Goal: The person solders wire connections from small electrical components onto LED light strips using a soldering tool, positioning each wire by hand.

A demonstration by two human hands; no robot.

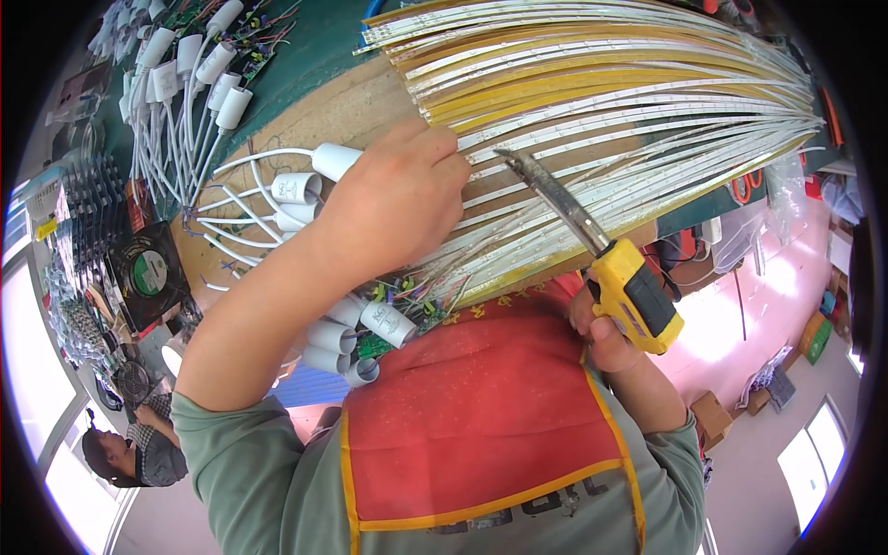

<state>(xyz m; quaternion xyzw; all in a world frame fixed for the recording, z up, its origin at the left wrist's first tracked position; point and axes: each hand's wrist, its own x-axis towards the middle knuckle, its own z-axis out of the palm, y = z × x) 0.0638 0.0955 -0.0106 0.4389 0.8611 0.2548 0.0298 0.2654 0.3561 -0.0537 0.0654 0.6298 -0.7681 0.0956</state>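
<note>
In my right hand (606, 338) is a yellow and black soldering gun (636, 294), its fingers wrapped round the handle. The gun's long metal barrel and dark bent tip point up and left over the light strips. My left hand (398, 199) is closed, knuckles up, over the left ends of the strips; what its fingers hold, if anything, is hidden. Many narrow white and yellow LED strips (573, 88) lie fanned out to the right. Beside my left wrist are white cylindrical caps with cables (296, 189). Below that forearm lie more white caps (387, 322) and small green circuit boards (373, 347).
A bundle of white cabled caps (233, 107) with circuit boards lies at the upper left on the green table (319, 46). A black fan (148, 270) stands at the left. Another person (139, 444) is at the lower left. Cardboard boxes (710, 416) are at the right.
</note>
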